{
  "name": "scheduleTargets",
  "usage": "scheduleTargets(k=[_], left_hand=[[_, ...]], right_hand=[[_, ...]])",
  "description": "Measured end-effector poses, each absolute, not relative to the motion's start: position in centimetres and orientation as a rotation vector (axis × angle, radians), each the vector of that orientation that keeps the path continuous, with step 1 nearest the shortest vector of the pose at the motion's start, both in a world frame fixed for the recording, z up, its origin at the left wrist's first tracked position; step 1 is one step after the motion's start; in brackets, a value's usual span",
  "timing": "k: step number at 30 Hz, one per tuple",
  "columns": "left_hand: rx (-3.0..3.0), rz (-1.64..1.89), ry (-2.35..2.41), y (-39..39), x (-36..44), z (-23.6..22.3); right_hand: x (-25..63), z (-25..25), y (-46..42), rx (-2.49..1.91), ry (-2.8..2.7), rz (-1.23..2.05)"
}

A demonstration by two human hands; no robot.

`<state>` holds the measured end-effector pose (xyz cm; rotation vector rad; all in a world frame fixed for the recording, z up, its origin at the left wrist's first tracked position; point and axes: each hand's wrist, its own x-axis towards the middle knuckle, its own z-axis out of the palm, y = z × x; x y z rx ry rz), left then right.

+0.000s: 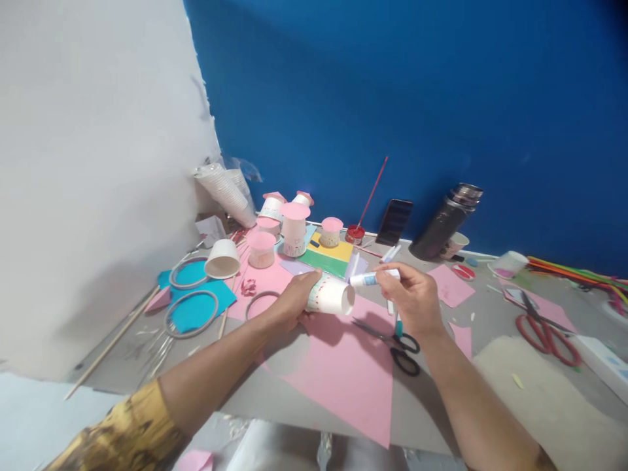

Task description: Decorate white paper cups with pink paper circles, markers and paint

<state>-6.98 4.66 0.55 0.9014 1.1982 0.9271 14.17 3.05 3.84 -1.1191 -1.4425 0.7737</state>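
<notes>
My left hand (298,299) is closed round a white paper cup (331,294) with small red and green marks on its side. The cup lies on its side in the air, its open mouth facing right. In my right hand (409,294) is a white glue stick (373,278) with a blue label, its tip close to the cup's rim; whether they touch I cannot tell. Below both hands lie a large pink paper sheet (353,386) and black-handled scissors (392,343).
Behind stand several cups with pink paper tops (295,226). A dark flask (444,222) and a phone (394,221) lean by the blue wall. Red-handled scissors (544,333) lie right. Grey rings (191,314) rest on blue paper (223,297) at left, near wooden sticks (112,347).
</notes>
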Motion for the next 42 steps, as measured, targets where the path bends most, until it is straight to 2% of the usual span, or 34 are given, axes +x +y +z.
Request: scheduleTargets(k=[6, 11, 16, 20, 29, 33, 42], left_hand=[[0.967, 0.959, 1.217, 4.8, -7.1, 0.1], [1.242, 1.107, 1.112, 4.4, -7.4, 0.2], [1.338, 1.12, 1.173, 4.1, -7.6, 0.4], [1.38, 1.12, 1.165, 4.1, -7.6, 0.4], [1.266, 1.154, 1.122, 4.2, -7.6, 0.3], [1.139, 1.145, 1.071, 4.3, -7.5, 0.2], [0.943, 1.03, 1.045, 4.6, -7.3, 0.5]], right_hand=[[14.5, 3.0, 3.9, -1.006, -1.392, 1.155], [15.0, 3.1, 4.9, -1.046, -1.153, 1.155], [14.9, 3.4, 4.2, -1.033, -1.314, 1.227], [15.0, 3.2, 4.4, -1.11, -1.318, 1.124], [14.7, 3.5, 4.8, -1.031, -1.227, 1.322], [15.1, 3.3, 5.3, -1.11, -1.182, 1.302], [15.5, 2.8, 4.7, -0.891, -1.389, 1.135]])
